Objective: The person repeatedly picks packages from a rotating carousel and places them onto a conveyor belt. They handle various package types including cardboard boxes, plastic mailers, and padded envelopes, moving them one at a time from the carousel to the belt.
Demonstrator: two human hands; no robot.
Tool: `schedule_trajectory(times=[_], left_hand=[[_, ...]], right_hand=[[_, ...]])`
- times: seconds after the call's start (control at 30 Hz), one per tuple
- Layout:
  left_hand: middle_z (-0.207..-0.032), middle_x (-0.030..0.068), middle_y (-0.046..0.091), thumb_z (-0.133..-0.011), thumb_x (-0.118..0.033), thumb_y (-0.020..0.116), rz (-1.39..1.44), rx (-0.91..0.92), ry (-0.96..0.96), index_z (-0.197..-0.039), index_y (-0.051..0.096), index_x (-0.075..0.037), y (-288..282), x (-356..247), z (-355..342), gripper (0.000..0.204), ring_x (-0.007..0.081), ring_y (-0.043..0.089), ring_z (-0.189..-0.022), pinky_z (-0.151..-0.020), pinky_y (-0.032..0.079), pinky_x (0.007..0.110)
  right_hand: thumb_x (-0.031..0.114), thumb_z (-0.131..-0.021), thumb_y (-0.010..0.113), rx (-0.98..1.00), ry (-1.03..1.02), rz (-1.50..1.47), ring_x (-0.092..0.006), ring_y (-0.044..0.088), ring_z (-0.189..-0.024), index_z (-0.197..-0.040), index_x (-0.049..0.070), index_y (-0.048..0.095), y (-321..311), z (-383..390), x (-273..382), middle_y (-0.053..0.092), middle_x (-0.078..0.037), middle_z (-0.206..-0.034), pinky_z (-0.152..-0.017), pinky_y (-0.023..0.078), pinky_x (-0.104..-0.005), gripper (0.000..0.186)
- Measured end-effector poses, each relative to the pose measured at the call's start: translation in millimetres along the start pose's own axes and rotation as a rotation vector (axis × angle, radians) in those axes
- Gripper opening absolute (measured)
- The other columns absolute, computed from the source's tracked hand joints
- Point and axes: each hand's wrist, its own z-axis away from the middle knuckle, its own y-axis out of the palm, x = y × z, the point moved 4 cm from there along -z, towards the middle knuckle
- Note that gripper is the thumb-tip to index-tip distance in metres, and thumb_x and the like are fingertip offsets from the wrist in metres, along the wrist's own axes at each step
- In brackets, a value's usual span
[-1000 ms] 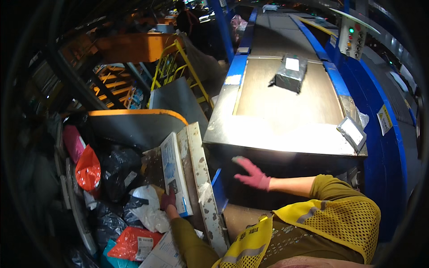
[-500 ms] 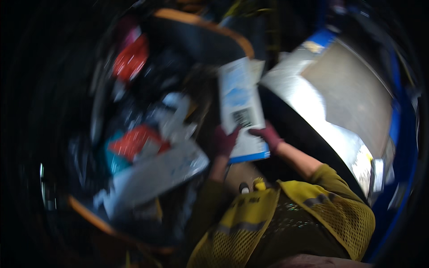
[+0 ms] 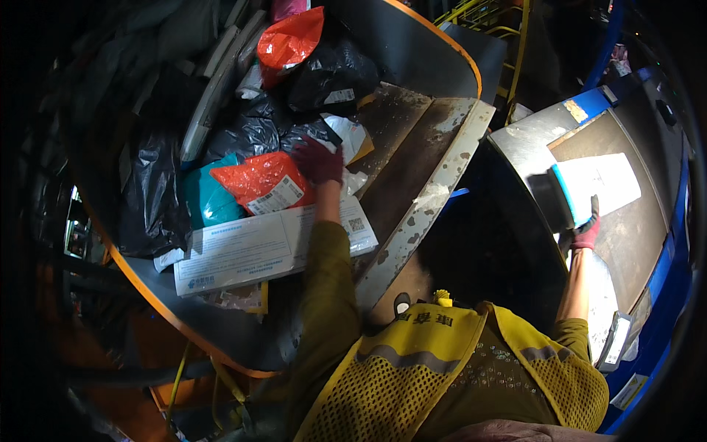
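Note:
My left hand (image 3: pixel 319 162), in a dark red glove, reaches over a heap of parcels. Its fingers look spread, between a shiny orange-red bag (image 3: pixel 259 182) and a white envelope (image 3: pixel 350 135); whether they touch either is hard to tell. A long white flat box (image 3: pixel 254 247) lies under that forearm. To the right, my right hand (image 3: pixel 587 234) in a similar glove grips the near edge of a white flat parcel (image 3: pixel 602 182) with a blue edge, one finger lying along its top. The parcel is over a brown surface with a metal rim (image 3: pixel 515 144).
A large grey bin with an orange rim (image 3: pixel 151 302) holds black plastic bags (image 3: pixel 151 195), a teal bag (image 3: pixel 213 193) and another orange-red bag (image 3: pixel 291 40). A worn, chipped metal edge (image 3: pixel 423 206) borders it. Yellow railing (image 3: pixel 515 59) stands beyond, blue framing (image 3: pixel 666 272) at right.
The white flat parcel, held in both hands in the middle before, is now at the right in my right hand. My left hand has let go and moved over the heap. The view has shifted.

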Motion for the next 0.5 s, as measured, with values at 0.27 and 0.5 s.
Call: schedule_trajectory(times=[0.27, 0.5], left_hand=[[-0.092, 0.0160, 0.065, -0.083, -0.028, 0.057, 0.267, 0.007, 0.320, -0.100, 0.058, -0.013, 20.2, -33.0, 22.3, 0.023, 0.0343, 0.062, -0.086, -0.073, 0.048, 0.045], [-0.093, 0.0079, 0.063, -0.066, -0.005, 0.062, 0.822, -0.160, 1.015, -0.100, 0.060, -0.011, -1.3, -94.6, 227.3, 0.034, 0.0268, 0.059, -0.089, -0.076, 0.045, 0.041]], right_hand=[[0.033, -0.086, 0.064, -0.334, -0.383, 0.825, -0.0214, 0.058, -0.098, -0.136, -0.003, 0.036, -27.8, -6.0, 35.0, 0.058, -0.016, -0.115, -0.087, 0.046, -0.0313, 0.068], [0.046, -0.090, 0.055, 0.527, 0.844, 0.036, -0.0214, 0.060, -0.096, -0.122, 0.004, 0.049, 102.7, 141.5, -145.3, 0.061, -0.012, -0.110, -0.086, 0.048, -0.0321, 0.052]])
